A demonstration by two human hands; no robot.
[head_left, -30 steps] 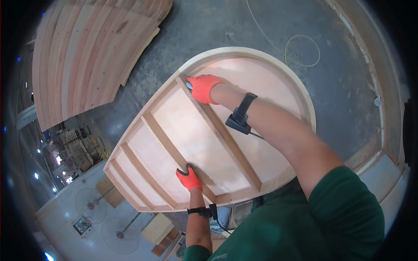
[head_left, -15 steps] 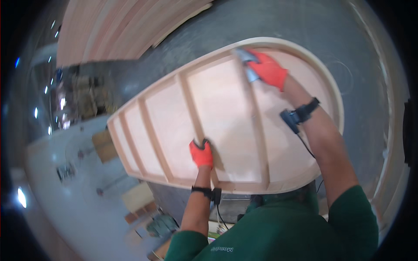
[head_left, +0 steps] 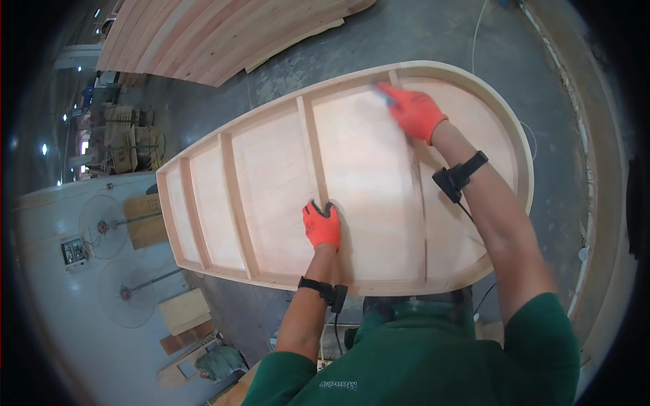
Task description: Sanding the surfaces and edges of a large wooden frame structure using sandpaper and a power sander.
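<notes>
A large pale wooden panel frame (head_left: pixel 374 284), rounded at its right end and narrowing to the left, lies before me with a raised rim and several crosspieces. My left hand (head_left: pixel 322 225), in a red and black glove, is closed over one wooden crosspiece (head_left: pixel 313 149) near its middle. Farther off on the right, my right hand (head_left: pixel 414 112), in the same kind of glove, holds a flat grey-blue piece (head_left: pixel 383 93). It is beside the far end of another crosspiece (head_left: pixel 416 196), close to the far rim. Motion smears the piece, and the fingers partly cover it.
Striped wooden boards (head_left: pixel 223 34) stand at the far left, past the frame. Fans (head_left: pixel 125 292) and wooden pieces (head_left: pixel 186 312) show along the pale wall on the left. Stacked material (head_left: pixel 125 139) sits farther back. A thin cable (head_left: pixel 477 34) lies on the grey floor.
The whole view has shifted and turned slightly. My right hand, with the grey-blue piece, has moved from over the right-hand crosspiece to its left side. My left hand stays on its crosspiece.
</notes>
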